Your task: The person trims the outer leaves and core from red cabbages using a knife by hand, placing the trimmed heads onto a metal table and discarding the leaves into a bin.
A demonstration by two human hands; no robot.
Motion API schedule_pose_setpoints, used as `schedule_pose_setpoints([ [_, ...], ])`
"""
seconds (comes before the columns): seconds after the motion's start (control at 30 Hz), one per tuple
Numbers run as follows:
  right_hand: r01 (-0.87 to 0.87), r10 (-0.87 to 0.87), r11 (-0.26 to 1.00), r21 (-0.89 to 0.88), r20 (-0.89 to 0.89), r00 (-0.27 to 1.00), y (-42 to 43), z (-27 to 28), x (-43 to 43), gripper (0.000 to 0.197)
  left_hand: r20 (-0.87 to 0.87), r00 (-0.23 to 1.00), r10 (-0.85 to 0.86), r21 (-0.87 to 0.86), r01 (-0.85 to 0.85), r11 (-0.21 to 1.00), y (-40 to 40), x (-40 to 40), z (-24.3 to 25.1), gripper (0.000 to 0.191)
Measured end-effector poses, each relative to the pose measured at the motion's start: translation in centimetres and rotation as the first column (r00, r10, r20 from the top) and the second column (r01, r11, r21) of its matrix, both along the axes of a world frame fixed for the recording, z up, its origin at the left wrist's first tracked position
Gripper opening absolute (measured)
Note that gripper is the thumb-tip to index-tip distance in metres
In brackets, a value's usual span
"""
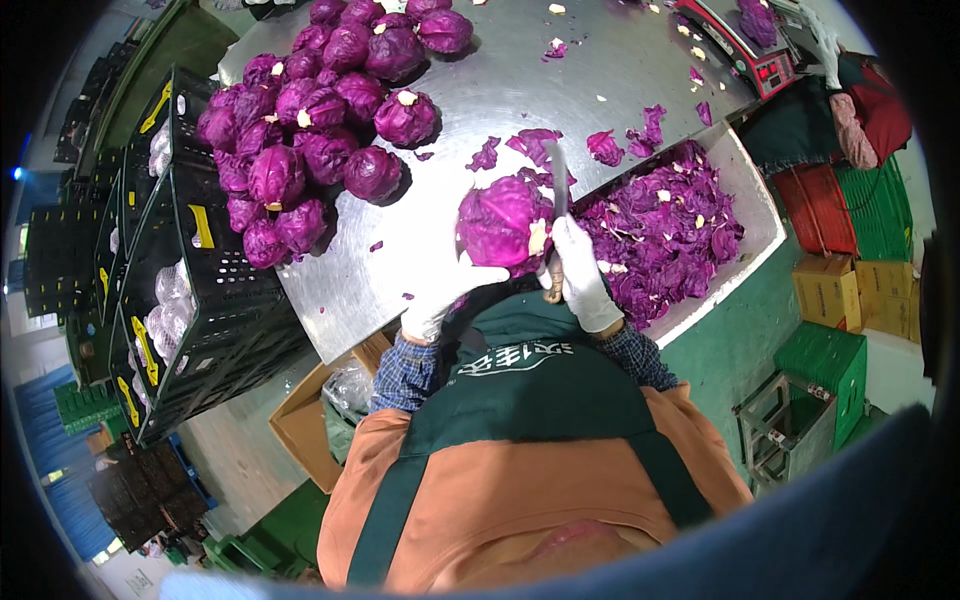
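My left hand (pixel 450 289), in a white glove, cups a red cabbage (pixel 501 223) from its left and near side, at the table's front edge. The cabbage's pale cut stem (pixel 538 237) faces my right hand (pixel 581 270), also gloved. That hand grips a knife by its wooden handle (pixel 555 279), with the blade (pixel 559 180) pointing away from me beside the cabbage. Loose purple leaves (pixel 534 144) lie just beyond the cabbage. A big pile of whole red cabbages (pixel 322 105) covers the left part of the steel table (pixel 480 97).
A white bin (pixel 757 217) of leaf trimmings (pixel 667 225) adjoins my right side. Black crates (pixel 217 300) with netted white produce (pixel 171 311) stand left. A co-worker's gloved hand (pixel 821 45) is near a red digital scale (pixel 750 56) at the far right. A cardboard box (pixel 304 420) sits below.
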State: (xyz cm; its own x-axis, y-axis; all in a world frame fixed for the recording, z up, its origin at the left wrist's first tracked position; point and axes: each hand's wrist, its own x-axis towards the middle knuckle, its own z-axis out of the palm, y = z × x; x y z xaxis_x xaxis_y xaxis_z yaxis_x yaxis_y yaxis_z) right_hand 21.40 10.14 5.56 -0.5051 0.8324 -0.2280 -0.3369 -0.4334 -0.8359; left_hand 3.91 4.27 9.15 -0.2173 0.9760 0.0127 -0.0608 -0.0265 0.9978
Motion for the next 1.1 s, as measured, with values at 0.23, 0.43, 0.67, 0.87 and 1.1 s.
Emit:
schedule_pose_setpoints([
  [0.23,-0.017,-0.121,0.792,0.61,0.183,0.976,1.7,0.9,-0.3,0.06,-0.04,0.999,0.005,0.077,-0.002,0.997,0.1,-0.5,-0.2,0.101],
  [0.43,-0.068,-0.035,0.879,0.472,0.206,0.978,1.1,1.5,-0.6,0.046,0.94,0.334,-0.071,0.092,-0.048,0.995,-0.2,-0.8,-5.9,0.06],
  [0.67,0.003,-0.014,0.994,0.111,0.1,0.995,1.8,0.4,-1.6,0.036,0.966,0.22,-0.133,0.161,-0.114,0.98,-0.7,-2.5,-8.8,0.061],
  [0.87,-0.15,0.137,0.978,0.146,0.092,0.986,0.2,1.4,-2.3,0.06,0.842,0.531,-0.093,0.176,-0.108,0.978,-1.7,-2.4,-6.8,0.063],
  [1.1,-0.123,0.071,0.959,0.255,0.206,0.976,1.3,0.2,-1.5,0.077,0.879,0.468,-0.091,0.127,-0.046,0.991,-1.9,-2.4,-6.9,0.063],
])
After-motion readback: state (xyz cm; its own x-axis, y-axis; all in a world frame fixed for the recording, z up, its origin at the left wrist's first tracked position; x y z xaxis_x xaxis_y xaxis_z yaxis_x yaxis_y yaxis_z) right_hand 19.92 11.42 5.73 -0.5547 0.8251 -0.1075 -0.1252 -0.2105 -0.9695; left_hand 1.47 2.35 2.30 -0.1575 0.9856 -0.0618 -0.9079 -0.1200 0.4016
